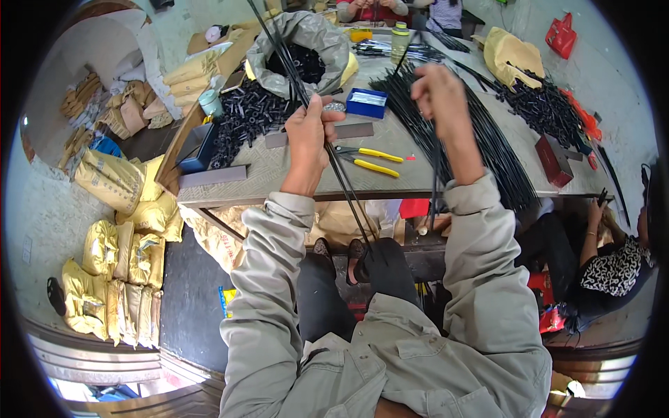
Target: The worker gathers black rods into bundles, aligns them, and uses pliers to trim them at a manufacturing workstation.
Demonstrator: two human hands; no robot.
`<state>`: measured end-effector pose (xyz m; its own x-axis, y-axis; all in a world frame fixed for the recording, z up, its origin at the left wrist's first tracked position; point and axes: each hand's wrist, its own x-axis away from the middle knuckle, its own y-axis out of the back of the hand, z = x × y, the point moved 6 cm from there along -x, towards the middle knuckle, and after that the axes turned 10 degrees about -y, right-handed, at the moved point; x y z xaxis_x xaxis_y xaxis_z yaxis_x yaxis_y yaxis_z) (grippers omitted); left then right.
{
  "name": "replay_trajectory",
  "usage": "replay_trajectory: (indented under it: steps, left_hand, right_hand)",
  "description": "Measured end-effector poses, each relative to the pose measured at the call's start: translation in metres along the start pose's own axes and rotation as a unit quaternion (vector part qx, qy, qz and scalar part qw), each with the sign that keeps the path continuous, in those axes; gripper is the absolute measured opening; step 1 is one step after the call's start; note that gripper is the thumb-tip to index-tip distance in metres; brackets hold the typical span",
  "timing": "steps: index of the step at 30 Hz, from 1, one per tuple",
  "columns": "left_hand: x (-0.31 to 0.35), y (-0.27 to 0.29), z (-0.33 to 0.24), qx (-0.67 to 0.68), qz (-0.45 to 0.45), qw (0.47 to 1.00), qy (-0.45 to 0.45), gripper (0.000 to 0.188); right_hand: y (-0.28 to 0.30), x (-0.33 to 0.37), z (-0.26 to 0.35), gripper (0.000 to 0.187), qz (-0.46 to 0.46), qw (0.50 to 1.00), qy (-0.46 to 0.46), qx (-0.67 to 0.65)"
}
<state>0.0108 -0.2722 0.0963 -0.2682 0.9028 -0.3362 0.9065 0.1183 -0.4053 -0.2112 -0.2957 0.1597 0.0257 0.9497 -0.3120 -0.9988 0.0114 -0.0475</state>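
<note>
My left hand [309, 136] is closed around a small bundle of thin black rods [341, 174]. The rods run from above the table down past its front edge toward my lap. My right hand [440, 97] is raised over a large spread of black rods [481, 139] at the right of the table. Motion blurs its fingers, and I cannot make out whether they grip a rod. Between my hands, yellow-handled pliers [373, 159] lie on the table near the front edge. Just behind them is a blue box [366, 102] with pale, shiny contents.
Short black tubular parts [251, 118] are heaped at the left, beside a grey plastic bag [334, 49] of black pieces. Another black heap [543, 108] and a dark red block [554, 160] are at the right. A person [613, 272] sits close on the right; others work across the table.
</note>
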Motion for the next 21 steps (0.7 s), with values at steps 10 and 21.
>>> replay_trajectory:
  steps: [10, 21]
  left_hand:
    - [0.013, -0.036, 0.013, 0.088, 0.061, 0.994, 0.006, 0.027]
    - [0.030, -0.049, 0.018, 0.168, -0.044, 0.985, 0.000, 0.019]
  right_hand:
    - [-0.078, 0.053, -0.055, 0.019, 0.131, 0.988, 0.067, 0.056]
    - [-0.071, 0.093, -0.055, 0.018, 0.104, 0.988, 0.020, 0.113]
